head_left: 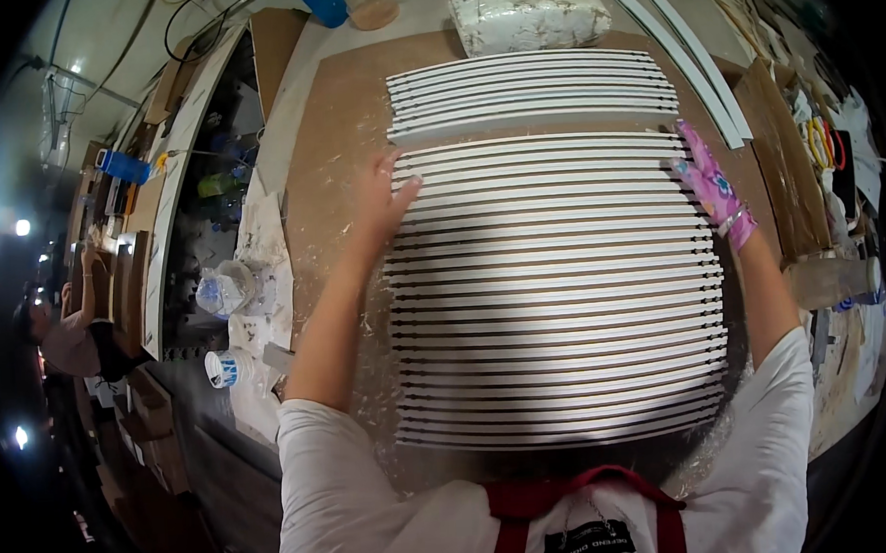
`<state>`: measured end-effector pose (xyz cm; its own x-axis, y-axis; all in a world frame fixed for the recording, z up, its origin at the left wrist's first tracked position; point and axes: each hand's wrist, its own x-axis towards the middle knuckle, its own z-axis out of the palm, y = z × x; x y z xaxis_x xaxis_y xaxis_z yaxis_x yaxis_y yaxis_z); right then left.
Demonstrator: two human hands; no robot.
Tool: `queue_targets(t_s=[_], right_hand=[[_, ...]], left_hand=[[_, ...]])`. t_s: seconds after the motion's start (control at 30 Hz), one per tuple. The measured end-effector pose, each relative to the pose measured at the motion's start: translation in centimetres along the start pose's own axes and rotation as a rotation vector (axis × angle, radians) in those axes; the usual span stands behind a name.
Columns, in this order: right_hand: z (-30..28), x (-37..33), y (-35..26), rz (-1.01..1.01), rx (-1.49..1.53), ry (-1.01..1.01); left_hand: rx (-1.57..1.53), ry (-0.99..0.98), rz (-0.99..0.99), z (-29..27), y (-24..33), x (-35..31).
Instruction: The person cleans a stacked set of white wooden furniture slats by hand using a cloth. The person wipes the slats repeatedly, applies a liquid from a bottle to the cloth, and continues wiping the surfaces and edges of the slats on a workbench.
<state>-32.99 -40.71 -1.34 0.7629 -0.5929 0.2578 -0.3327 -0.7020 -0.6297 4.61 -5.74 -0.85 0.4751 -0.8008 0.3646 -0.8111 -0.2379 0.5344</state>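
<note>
Our left hand (383,198) and pink-gloved right hand (711,184), thumbs parted from fingers, flank rows of white strips (553,271) on brown board (330,132).

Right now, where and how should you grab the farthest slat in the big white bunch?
Probably by both ends, coming from left and right: the slat is long and thin, and lies crosswise with another close beside it. The left hand and gloved right hand are near those ends.
</note>
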Motion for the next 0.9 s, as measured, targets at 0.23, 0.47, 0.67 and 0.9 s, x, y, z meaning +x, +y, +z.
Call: queue_targets(t_s=[0.23,0.47,0.67,0.9], right_hand=[[-0.1,1.1,-3.1,0.167,-0.087,-0.040],[0.1,3.9,-1.9,0.260,-0.304,-0.052],[0.5,4.1,1.5,0.145,-0.421,-0.025],[0.6,8.1,-2.7,-0.007,-0.560,0.176]], left_hand=[[-0.005,0.072,-0.065,1.1,-0.8,1.6],[-0.005,-0.102,-0.292,1.2,-0.1,4.9],[0.071,-0.085,-0.287,1.6,-0.2,5.8],[0.257,0.133,0.005,1.8,0.1,13.1]])
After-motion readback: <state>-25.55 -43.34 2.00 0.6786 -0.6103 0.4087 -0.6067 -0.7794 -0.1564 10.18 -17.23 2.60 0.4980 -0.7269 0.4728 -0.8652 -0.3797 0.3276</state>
